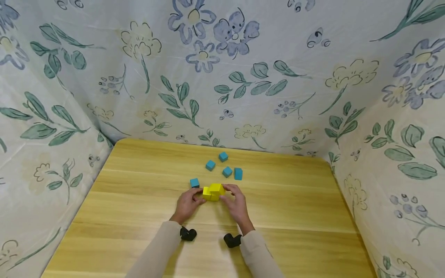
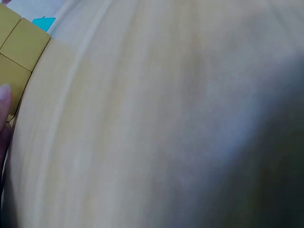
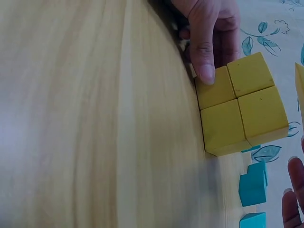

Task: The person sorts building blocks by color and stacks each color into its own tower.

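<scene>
A small stack of yellow blocks (image 1: 206, 194) stands on the wooden table between the two hands. In the right wrist view, the stack's front (image 3: 221, 126) shows cubes two wide and two high. My left hand (image 1: 187, 205) grips the stack from the left, its thumb (image 3: 204, 57) on a lower cube and its fingers behind. My right hand (image 1: 237, 204) pinches another yellow block (image 1: 217, 189) close over the stack's right side. Only an edge of this yellow block (image 3: 300, 83) and some right-hand fingers (image 3: 297, 180) enter the right wrist view.
Several blue blocks (image 1: 227, 172) lie behind the stack; one blue block (image 1: 194, 183) sits just beyond my left fingers. Floral cloth (image 1: 236, 96) hangs behind the wooden table (image 1: 295, 216) and at both sides. Black wrist devices (image 1: 188, 233) sit at both cuffs.
</scene>
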Demonstrator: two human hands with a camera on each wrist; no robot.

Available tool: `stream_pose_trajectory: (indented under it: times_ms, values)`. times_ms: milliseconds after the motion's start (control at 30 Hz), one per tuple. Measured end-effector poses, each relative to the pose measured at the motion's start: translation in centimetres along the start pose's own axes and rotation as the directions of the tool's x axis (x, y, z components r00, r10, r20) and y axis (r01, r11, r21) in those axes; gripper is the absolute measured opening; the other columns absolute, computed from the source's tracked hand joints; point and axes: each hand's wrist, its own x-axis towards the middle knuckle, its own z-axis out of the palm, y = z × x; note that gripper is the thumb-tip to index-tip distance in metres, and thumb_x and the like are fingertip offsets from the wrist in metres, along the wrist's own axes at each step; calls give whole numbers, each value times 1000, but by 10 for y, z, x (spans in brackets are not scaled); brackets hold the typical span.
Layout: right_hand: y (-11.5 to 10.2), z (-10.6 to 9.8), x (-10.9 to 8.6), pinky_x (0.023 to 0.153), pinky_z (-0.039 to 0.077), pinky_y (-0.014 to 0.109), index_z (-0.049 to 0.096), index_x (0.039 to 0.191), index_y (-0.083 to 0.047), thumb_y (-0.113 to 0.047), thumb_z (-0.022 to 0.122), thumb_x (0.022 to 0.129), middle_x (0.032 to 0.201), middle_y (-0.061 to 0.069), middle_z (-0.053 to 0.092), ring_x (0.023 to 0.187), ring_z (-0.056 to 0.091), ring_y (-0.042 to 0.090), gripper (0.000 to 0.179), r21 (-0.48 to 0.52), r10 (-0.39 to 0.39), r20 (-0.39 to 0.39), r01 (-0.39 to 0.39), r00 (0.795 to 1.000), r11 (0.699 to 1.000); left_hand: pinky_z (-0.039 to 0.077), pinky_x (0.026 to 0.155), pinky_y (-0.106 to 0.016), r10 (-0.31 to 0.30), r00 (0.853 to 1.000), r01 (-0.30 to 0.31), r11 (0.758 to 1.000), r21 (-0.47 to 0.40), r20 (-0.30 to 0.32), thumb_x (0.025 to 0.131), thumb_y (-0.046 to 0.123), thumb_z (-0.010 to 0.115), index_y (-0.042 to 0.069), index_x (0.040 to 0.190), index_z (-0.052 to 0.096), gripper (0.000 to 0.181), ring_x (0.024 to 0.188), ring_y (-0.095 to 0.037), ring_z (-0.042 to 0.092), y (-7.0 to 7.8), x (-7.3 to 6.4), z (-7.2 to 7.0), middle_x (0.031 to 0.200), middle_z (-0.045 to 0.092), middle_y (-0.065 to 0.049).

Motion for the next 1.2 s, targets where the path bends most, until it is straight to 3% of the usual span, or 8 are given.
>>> stream_pose_trajectory:
  times_ms: [133, 333, 700, 900, 1200]
  values:
    - [16, 7, 4, 91, 38, 52, 67, 118, -3, -3, 71, 85, 116, 14, 62, 108, 56, 33, 33, -3, -5, 20, 5, 1000, 1000, 47, 69, -33, -3, 1000, 3, 1000, -6, -1, 82, 24, 77, 7, 121, 65, 44, 68, -6, 54, 0, 0, -1, 83, 62, 4]
    - [19, 10, 6, 95, 37, 54, 67, 119, -6, -6, 71, 86, 117, 10, 61, 111, 55, 31, 33, 8, -9, 66, 8, 998, 1000, 47, 70, -33, -7, 1000, 7, 1000, -9, -6, 81, 22, 78, 7, 120, 65, 43, 68, -7, 55, 1, 0, -1, 83, 62, 3]
    - [21, 14, 12, 99, 36, 61, 64, 118, 5, 9, 67, 84, 117, 22, 58, 114, 52, 42, 35, 10, -44, 137, 43, 990, 999, 47, 69, -33, 1, 1000, -1, 1000, -7, -4, 82, 21, 77, 5, 120, 65, 43, 69, -7, 56, 4, -1, -2, 87, 63, 1]
    - [20, 14, 13, 94, 39, 51, 67, 119, -6, 0, 70, 85, 117, 8, 60, 111, 55, 30, 35, -18, -28, 136, 31, 990, 999, 48, 69, -33, 16, 1000, -16, 1000, 6, -4, 83, 23, 76, 5, 120, 65, 43, 68, -8, 56, 4, -1, -3, 86, 64, 1]
    - [24, 13, 14, 85, 43, 44, 66, 120, -6, -2, 70, 86, 117, 7, 61, 106, 55, 27, 35, -17, -52, 138, 55, 989, 998, 47, 69, -32, 0, 1000, 0, 1000, 6, -1, 83, 24, 76, 6, 119, 65, 42, 69, -8, 56, 5, -1, -3, 86, 64, 1]
